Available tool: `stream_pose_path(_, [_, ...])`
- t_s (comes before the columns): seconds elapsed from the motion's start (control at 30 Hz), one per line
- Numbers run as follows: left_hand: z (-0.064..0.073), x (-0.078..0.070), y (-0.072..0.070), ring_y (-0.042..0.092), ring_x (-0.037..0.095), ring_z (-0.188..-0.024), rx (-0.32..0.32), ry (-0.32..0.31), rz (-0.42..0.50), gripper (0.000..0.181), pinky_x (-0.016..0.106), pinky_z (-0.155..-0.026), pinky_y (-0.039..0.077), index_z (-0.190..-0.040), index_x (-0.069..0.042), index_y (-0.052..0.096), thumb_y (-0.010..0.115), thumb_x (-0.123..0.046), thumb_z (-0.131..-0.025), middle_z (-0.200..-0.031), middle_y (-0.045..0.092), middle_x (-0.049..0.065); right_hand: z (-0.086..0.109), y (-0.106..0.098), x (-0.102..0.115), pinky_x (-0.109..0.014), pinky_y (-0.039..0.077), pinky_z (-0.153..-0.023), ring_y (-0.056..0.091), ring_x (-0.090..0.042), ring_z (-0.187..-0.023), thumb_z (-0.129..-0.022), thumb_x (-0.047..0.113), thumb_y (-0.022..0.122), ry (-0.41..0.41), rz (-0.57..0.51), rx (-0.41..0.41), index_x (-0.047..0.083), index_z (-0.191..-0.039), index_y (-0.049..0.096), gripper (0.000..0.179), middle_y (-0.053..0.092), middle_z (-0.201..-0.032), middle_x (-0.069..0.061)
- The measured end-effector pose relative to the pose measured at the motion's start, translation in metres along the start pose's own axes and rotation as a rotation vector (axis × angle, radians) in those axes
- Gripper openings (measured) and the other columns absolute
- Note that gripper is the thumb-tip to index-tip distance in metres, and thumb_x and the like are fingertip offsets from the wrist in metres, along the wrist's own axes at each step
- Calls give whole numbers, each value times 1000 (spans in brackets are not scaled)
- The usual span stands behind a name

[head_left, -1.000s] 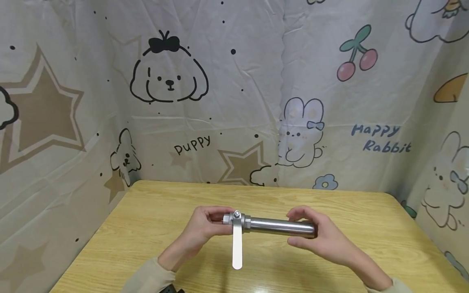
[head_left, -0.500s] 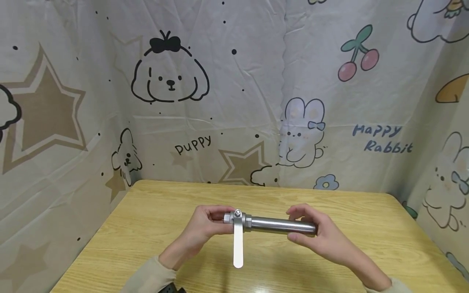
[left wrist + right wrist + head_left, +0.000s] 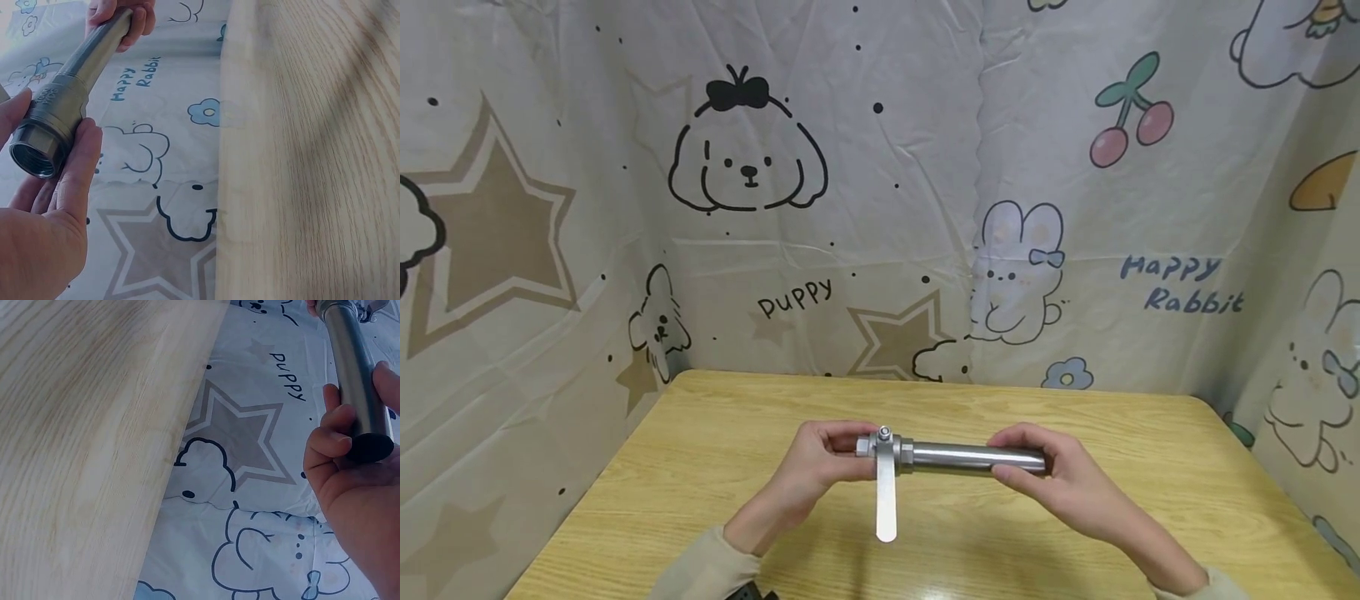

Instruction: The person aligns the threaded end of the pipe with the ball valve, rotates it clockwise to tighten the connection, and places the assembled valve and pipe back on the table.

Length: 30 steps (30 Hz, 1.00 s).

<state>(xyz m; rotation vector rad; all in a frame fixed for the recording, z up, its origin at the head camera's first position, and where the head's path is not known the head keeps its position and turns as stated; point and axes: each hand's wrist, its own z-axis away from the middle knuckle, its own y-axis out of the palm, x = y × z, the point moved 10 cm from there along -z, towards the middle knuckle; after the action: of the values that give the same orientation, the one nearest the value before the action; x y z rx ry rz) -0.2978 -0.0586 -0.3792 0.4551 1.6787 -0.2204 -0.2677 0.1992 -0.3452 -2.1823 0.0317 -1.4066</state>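
Note:
A steel ball valve (image 3: 887,450) with a flat lever handle (image 3: 887,500) is joined to a smooth metal pipe (image 3: 962,458). The assembly lies nearly level above the table, its lever toward the person. My left hand (image 3: 808,467) grips the valve's hex end, thumb in front and fingers behind. In the left wrist view the threaded opening (image 3: 36,159) of the valve faces the camera. My right hand (image 3: 1063,475) holds the pipe near its far end, thumb below and fingers over the top. In the right wrist view the pipe's end (image 3: 370,448) looks dark.
Below the hands is a wooden table (image 3: 730,400) with light grain. A printed curtain (image 3: 895,167) with cartoon animals stands behind it and along both sides. Part of a black object (image 3: 747,592) shows at the left sleeve.
The right hand's fingers and thumb have closed in around the pipe, which has tilted slightly up at its right end. The left hand stays nearly still on the valve.

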Motion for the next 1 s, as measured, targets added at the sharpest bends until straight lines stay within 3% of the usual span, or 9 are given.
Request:
stream_pose_path(0.2, [0,1,-1,75,20,-96,3,-4,-25,46,36,-88,62,-123,15,68,84,4,-82,-108,78,13,1,1,-1,-33,62,-73,72,-20,-90,-88,11,87,-11,32,5,14,-120,68,38,70,-112,-8])
stream_pose_path(0.6, [1,5,1,75,21,-96,22,-15,-41,50,37,-87,63,-126,16,67,84,5,-80,-109,77,18,2,2,-5,-34,63,-70,72,-21,-88,-91,11,83,29,-32,26,7,-115,73,27,73,-106,-10])
stream_pose_path(0.87, [0,4,4,75,26,-98,46,-32,-52,46,41,-87,63,-123,8,72,85,6,-79,-110,77,17,6,1,-5,-32,63,-70,72,-18,-89,-91,11,84,14,-30,29,5,-119,74,30,75,-106,-9])
stream_pose_path(1.0, [-1,6,0,75,26,-98,44,-60,-68,46,40,-86,63,-123,8,72,84,7,-79,-111,77,17,8,1,-14,-31,62,-67,71,-18,-84,-87,13,87,46,-9,44,6,-118,73,34,74,-102,-9])
